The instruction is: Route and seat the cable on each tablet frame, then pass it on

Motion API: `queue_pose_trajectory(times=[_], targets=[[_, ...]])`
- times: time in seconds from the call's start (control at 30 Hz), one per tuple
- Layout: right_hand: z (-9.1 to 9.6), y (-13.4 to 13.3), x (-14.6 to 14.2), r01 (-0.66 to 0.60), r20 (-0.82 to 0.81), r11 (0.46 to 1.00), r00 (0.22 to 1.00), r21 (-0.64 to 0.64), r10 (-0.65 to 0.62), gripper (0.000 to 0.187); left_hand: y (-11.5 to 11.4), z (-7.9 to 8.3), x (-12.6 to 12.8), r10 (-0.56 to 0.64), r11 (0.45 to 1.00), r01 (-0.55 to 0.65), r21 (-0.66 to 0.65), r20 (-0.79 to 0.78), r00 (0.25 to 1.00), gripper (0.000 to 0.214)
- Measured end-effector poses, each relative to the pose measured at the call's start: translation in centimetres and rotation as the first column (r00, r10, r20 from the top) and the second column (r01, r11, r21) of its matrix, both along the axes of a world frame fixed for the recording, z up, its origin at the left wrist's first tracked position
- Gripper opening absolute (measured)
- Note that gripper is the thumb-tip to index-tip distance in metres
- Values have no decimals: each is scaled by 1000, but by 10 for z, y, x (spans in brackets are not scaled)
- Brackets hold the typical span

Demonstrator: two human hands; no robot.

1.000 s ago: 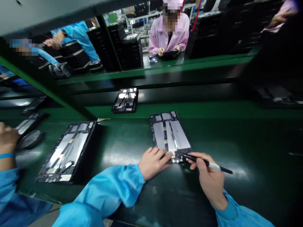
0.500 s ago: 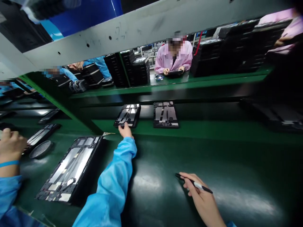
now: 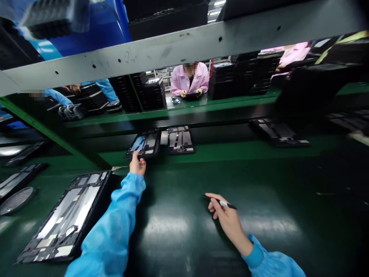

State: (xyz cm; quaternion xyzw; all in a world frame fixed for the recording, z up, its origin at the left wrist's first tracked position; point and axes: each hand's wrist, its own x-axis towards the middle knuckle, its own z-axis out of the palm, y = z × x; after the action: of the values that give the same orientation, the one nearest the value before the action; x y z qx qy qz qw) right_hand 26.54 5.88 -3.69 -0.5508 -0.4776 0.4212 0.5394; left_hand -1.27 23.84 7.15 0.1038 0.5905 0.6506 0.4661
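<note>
Left hand (image 3: 137, 165) stretched forward, fingers (image 3: 134, 156) at the near edge of a black tablet frame (image 3: 145, 144), tips touching it, whether pinching or only resting impossible to tell from this view. Right hand (image 3: 229, 219) well apart, to the near right of the frame, fingers (image 3: 212, 197) clenched around a black marker pen (image 3: 226, 204) with a white band, tip pointing left. The frame itself tilted, at the far edge of a dark green table (image 3: 201, 246), a patch of blue glare on its face. Just right of the frame, a second tablet frame (image 3: 179, 140) with silver foil strips, lying flat. Near and to the left of the frame, a larger foil-lined tablet frame (image 3: 66, 217) on the table. Farther left of the frame, a round mesh disc (image 3: 15, 201) beside a narrow dark frame (image 3: 17, 181). Well right of the frame, another dark frame (image 3: 278, 132). Beyond the frame, a grey steel beam (image 3: 144, 54) overhead, then stacks of black trays (image 3: 154, 96), and a co-worker in a pink smock (image 3: 189, 80) with both hands on a dark tablet (image 3: 193, 94).
</note>
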Motion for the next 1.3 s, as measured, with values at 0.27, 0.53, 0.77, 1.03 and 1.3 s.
queue_pose_trajectory(times=[0.27, 0.53, 0.77, 1.03, 1.3], targets=[[12, -3, -2, 50, -153, 998, 987, -47, -57, 53, -189, -25, 31, -261, 944, 285, -165, 156, 953, 24], [20, -25, 38, -108, 9, 992, 994, -69, 109, 42, -243, -54, 54, -824, 501, 853, -146, 223, 522, 50], [28, -64, 44, -258, 366, 946, 876, -195, 314, 72, -210, -67, -1, -647, 487, 805, -340, -759, 71, 66], [22, -62, 62, -295, 406, 932, 841, -212, 359, 54, -228, -87, 27, -440, 445, 831, -335, -889, -122, 63], [55, -63, 26, -236, 497, 972, 845, 14, 198, 41, -223, -65, 28, -381, 440, 844, -306, -915, -132, 37]])
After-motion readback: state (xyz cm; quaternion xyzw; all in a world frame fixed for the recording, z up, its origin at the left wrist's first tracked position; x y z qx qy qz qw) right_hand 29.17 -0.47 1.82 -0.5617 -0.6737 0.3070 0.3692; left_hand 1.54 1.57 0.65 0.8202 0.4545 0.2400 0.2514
